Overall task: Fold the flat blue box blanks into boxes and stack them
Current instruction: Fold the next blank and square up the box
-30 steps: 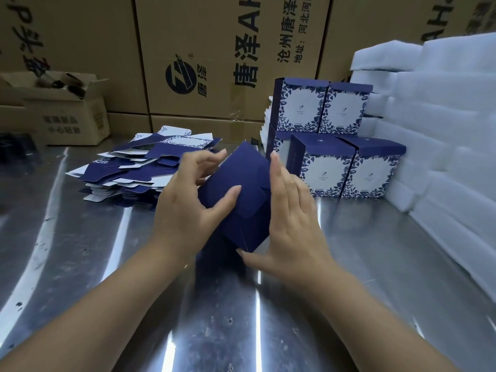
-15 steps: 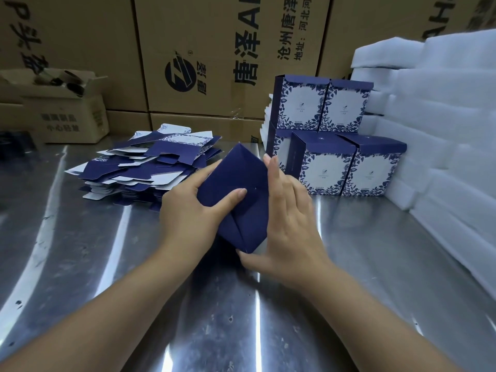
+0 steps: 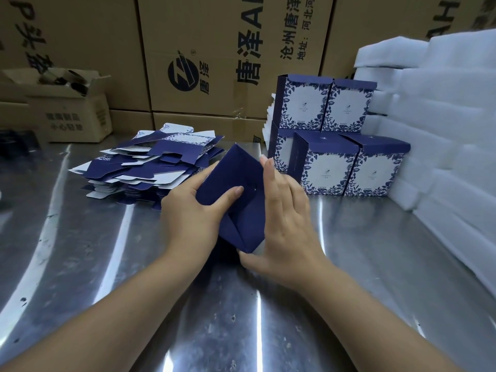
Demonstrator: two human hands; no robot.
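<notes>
Behind everything stands a wall of big brown corrugated cartons (image 3: 214,49) printed with black characters, rising past the top of my view. In front of them runs the shiny, scuffed steel tabletop (image 3: 80,264), streaked with glare. Along its right side sits a tall stack of white foam sheets (image 3: 442,130). Just beside the foam are the finished blue-and-white floral boxes (image 3: 330,167), two on top of a lower row. At far left a small open brown carton (image 3: 72,116) rests on the table. Nearer the middle lies a loose pile of flat blue box blanks (image 3: 150,167). Just in front of it I hold the half-folded dark blue box (image 3: 236,178), tilted on one corner. My left hand (image 3: 193,218) grips it, thumb on the front panel and fingers behind. My right hand (image 3: 287,218) lies flat against its right side, fingers straight, thumb under the low corner.
</notes>
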